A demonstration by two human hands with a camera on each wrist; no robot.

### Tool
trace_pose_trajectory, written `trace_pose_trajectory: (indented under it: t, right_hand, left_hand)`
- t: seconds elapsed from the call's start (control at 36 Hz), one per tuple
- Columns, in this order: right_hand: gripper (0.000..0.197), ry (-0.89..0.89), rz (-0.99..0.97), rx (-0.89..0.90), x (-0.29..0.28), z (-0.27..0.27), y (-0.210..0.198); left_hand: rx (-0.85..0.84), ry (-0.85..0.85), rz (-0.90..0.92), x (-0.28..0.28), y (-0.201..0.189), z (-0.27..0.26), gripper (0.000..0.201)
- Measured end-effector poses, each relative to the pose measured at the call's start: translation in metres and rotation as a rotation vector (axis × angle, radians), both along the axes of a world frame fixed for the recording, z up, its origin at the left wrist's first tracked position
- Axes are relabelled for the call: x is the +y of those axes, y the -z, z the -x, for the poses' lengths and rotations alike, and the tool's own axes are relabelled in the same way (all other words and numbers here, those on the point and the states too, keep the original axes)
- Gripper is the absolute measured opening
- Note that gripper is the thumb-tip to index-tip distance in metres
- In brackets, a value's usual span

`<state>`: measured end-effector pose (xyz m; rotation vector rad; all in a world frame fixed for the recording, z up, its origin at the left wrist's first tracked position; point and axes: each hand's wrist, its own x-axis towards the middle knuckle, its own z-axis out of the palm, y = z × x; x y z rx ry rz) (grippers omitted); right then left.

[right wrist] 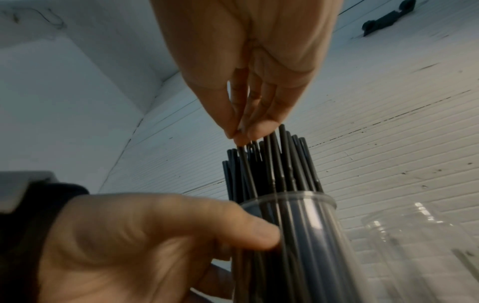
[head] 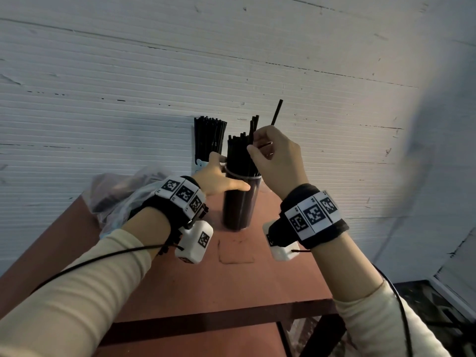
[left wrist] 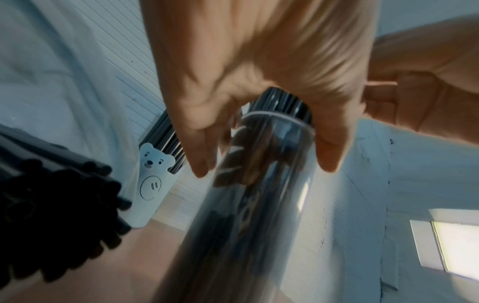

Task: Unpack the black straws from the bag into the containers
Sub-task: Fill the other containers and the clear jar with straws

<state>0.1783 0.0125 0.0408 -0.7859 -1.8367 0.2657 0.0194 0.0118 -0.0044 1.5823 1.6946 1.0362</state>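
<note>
1. Right hand [head: 277, 161], centre of the head view, was pinching a few black straws [head: 251, 140] between thumb and fingertips, right over the clear tube [head: 240, 202].
2. Left hand [head: 219, 177], just left of it, was wrapped around the tube near its rim, thumb in front, fingers behind.
3. The tube stood upright on the reddish table [head: 231, 279], packed with straws.
4. A white bear holder [left wrist: 153, 180] full of straws sat behind it against the wall.
5. The plastic bag [head: 121, 194] lay at middle left with straws inside.
</note>
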Motion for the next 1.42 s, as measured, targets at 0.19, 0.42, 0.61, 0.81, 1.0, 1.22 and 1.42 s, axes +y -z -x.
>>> trace_pose_trajectory:
  t: [0.19, 0.42, 0.61, 0.81, 1.0, 1.22, 1.42]
  right_hand:
    - [0.002, 0.053, 0.007, -0.034, 0.002, 0.0, 0.005]
    - [0.005, 0.124, 0.107, -0.107, 0.011, 0.002, 0.001]
    - [0.005, 0.163, 0.171, -0.244, 0.013, 0.001, 0.012]
    - [0.013, 0.176, 0.111, -0.225, 0.009, 0.003, 0.004]
    - [0.023, 0.126, 0.069, -0.231, 0.007, -0.005, -0.003]
    - [0.058, -0.045, -0.219, -0.193, 0.026, -0.008, -0.046]
    - [0.021, -0.01, -0.101, -0.229, 0.032, -0.002, -0.038]
  left_hand:
    - [0.1, -0.032, -0.062, -0.003, -0.001, 0.006, 0.093]
    - [0.155, -0.068, -0.086, -0.007, -0.002, 0.001, 0.09]
    - [0.131, -0.083, -0.099, -0.007, 0.0, -0.001, 0.085]
    - [0.109, -0.049, -0.089, -0.004, 0.001, 0.003, 0.088]
    - [0.11, -0.012, -0.059, 0.002, 0.003, 0.01, 0.089]
    - [0.101, 0.002, -0.034, 0.008, 0.003, 0.011, 0.088]
    - [0.078, 0.006, -0.053, 0.011, 0.008, 0.015, 0.089]
